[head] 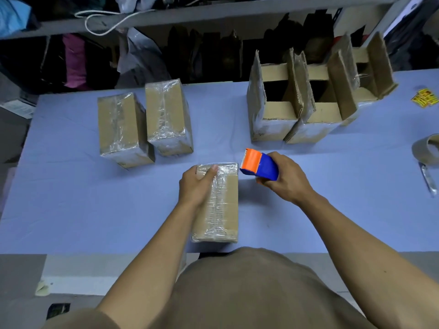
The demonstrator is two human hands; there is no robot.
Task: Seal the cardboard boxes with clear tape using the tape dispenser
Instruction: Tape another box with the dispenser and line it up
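— On the near edge of the blue table (71,198), right in front of us, lies the box we're working on (229,205). Where do we stand with it?

— We have a strip of clear tape down its top seam and another band across the far end. Our left hand (197,186) presses flat on that far end, fingers laid over the tape. It looks like we're smoothing it down.

— And the tape dispenser (260,166)?

— We hold it in our right hand (285,178), fingers wrapped round its blue body, orange head pointing away. It sits just beside the box's far right corner, not touching it as far as we can tell.

— So what's finished?

— Two sealed boxes (142,124) stand side by side at the far left, both shiny with tape. Counting the one under our hand, we judge three are done or nearly done.

— And what's left?

— Three open boxes (306,103) in a row at the far right, flaps upright. We still have to close and tape each. So we're about halfway. A spare tape roll (427,150) waits at the right edge.
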